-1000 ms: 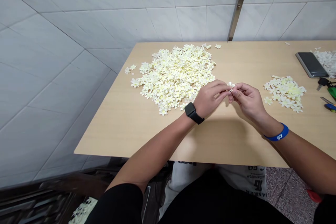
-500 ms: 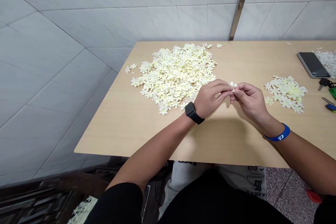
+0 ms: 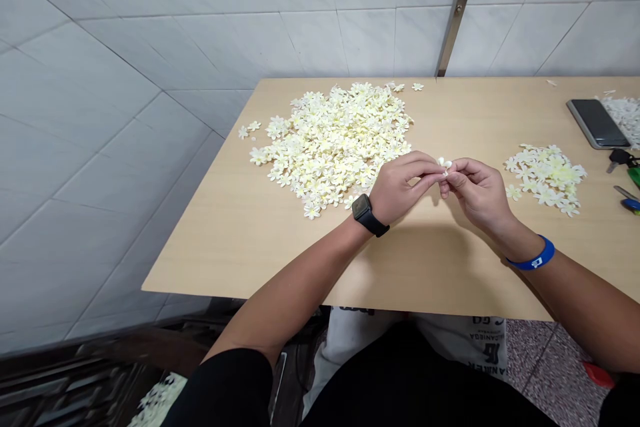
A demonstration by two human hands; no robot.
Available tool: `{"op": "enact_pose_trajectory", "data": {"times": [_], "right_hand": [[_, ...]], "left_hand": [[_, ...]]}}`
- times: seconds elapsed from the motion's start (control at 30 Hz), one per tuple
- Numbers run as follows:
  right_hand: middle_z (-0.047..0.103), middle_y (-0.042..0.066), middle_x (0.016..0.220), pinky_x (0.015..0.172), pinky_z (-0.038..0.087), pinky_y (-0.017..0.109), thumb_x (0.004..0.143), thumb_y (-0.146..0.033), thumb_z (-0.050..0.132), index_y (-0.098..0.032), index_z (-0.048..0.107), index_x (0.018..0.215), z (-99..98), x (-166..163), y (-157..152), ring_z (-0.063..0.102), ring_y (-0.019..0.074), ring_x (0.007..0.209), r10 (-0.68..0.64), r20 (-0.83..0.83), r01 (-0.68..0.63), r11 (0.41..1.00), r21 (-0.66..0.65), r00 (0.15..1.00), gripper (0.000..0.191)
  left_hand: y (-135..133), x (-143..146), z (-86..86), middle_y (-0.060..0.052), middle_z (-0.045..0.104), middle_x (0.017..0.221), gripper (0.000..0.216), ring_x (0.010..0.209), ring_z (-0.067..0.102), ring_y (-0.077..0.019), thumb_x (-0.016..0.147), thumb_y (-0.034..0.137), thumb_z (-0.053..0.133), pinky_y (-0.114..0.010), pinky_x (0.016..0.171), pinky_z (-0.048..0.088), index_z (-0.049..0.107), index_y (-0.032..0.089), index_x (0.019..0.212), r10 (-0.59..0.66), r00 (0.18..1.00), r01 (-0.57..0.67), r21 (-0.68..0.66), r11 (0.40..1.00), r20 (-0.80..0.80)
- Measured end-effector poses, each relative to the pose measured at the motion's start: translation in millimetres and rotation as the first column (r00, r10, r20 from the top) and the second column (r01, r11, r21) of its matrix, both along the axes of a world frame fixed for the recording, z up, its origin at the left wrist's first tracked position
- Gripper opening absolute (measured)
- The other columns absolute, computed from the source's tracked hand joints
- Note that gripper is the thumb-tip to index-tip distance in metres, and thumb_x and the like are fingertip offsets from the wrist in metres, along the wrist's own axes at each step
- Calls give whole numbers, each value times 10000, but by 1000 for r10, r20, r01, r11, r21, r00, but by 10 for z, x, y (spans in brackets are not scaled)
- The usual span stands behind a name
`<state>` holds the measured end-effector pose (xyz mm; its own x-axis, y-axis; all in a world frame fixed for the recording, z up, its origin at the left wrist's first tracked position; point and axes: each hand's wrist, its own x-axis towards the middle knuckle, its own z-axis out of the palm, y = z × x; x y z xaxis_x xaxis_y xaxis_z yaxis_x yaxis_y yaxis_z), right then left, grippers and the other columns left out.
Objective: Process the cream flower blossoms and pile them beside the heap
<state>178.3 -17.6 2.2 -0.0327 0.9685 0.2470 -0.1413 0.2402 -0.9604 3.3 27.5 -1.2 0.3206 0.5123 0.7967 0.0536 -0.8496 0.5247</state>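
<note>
My left hand point(image 3: 403, 185), with a black watch on its wrist, and my right hand point(image 3: 477, 192), with a blue band on its wrist, meet above the wooden table point(image 3: 250, 233). Both pinch one small white flower point(image 3: 444, 164) between their fingertips. A big heap of cream-white flowers point(image 3: 333, 140) lies just left of my left hand. A smaller pile of the same flowers point(image 3: 547, 177) lies to the right of my right hand.
A dark phone point(image 3: 595, 123) lies at the table's far right, with keys point(image 3: 620, 159) and a blue-handled tool point(image 3: 627, 199) below it. More white pieces point(image 3: 625, 113) sit at the right edge. A tiled wall and a metal post point(image 3: 457, 10) stand behind.
Both hands stay pinched on the small flower, with only slight finger shifts. The view has drifted a little.
</note>
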Motion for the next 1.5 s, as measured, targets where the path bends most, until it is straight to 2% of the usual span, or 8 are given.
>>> {"op": "enact_pose_trajectory", "data": {"times": [0.4, 0.8, 0.93, 1.07, 1.23, 1.33, 1.43, 1.5], "right_hand": [[645, -7, 629, 559, 528, 281, 833, -395, 829, -215, 727, 786, 17, -8, -4, 591, 132, 585, 10, -4, -10, 1000, 1, 1000, 213], [656, 3, 673, 592, 535, 263, 837, -399, 824, -206, 733, 810, 15, -7, 4, 602, 125, 629, 46, -34, -48, 997, -60, 998, 215], [656, 1, 678, 598, 542, 263, 818, -412, 836, -205, 727, 812, 15, -18, 0, 603, 124, 630, 42, -47, -46, 994, -95, 998, 233], [665, 4, 716, 642, 576, 283, 793, -458, 841, -206, 696, 791, -8, -34, 0, 629, 130, 657, 0, -16, -2, 990, -141, 1000, 291], [728, 15, 860, 784, 627, 325, 730, -445, 886, -221, 703, 915, -30, -58, 0, 703, 146, 762, -101, 11, 102, 980, -169, 995, 343], [744, 16, 827, 783, 628, 308, 704, -427, 906, -213, 721, 878, -19, -70, 9, 715, 143, 758, -121, -13, 116, 974, -192, 993, 332], [750, 13, 770, 724, 621, 277, 662, -419, 933, -207, 736, 851, -10, -82, 20, 710, 130, 703, -119, -57, 103, 967, -232, 991, 346], [752, 16, 751, 691, 615, 268, 654, -425, 939, -204, 736, 841, -14, -87, 27, 708, 130, 687, -101, -73, 80, 965, -248, 992, 354]], "left_hand": [[10, -9, -1, -52, 787, 950, 125, 895, 744, -142, 957, 242, 676, -269, 813, 592, 789, 199, 928, 10, 1000, -11, -62, 998, -21], [43, -37, -13, -55, 780, 954, 152, 896, 729, -135, 993, 219, 614, -267, 816, 578, 750, 181, 936, 36, 997, -37, -13, 999, -65], [38, -44, -15, -67, 750, 962, 169, 910, 695, -144, 1022, 243, 555, -290, 820, 565, 696, 179, 954, 55, 989, -51, 30, 998, -134], [16, -24, -19, -85, 695, 967, 173, 905, 644, -154, 1041, 252, 483, -286, 757, 547, 618, 177, 962, 77, 979, -72, 32, 997, -187], [1, 14, -36, -76, 658, 919, 137, 846, 609, -155, 1025, 231, 480, -286, 728, 525, 560, 184, 924, 79, 965, -69, 49, 996, -251], [-12, 28, -50, -58, 645, 894, 119, 814, 602, -141, 1020, 232, 485, -268, 714, 524, 549, 183, 933, 73, 973, -84, -43, 996, -220], [-28, 45, -62, -41, 642, 892, 119, 792, 608, -122, 1022, 252, 488, -241, 697, 527, 544, 181, 944, 35, 989, -66, -221, 973, -143], [-31, 57, -71, -31, 633, 883, 145, 767, 611, -111, 1030, 280, 476, -226, 678, 527, 532, 183, 939, -4, 997, -25, -350, 936, -81]]}}
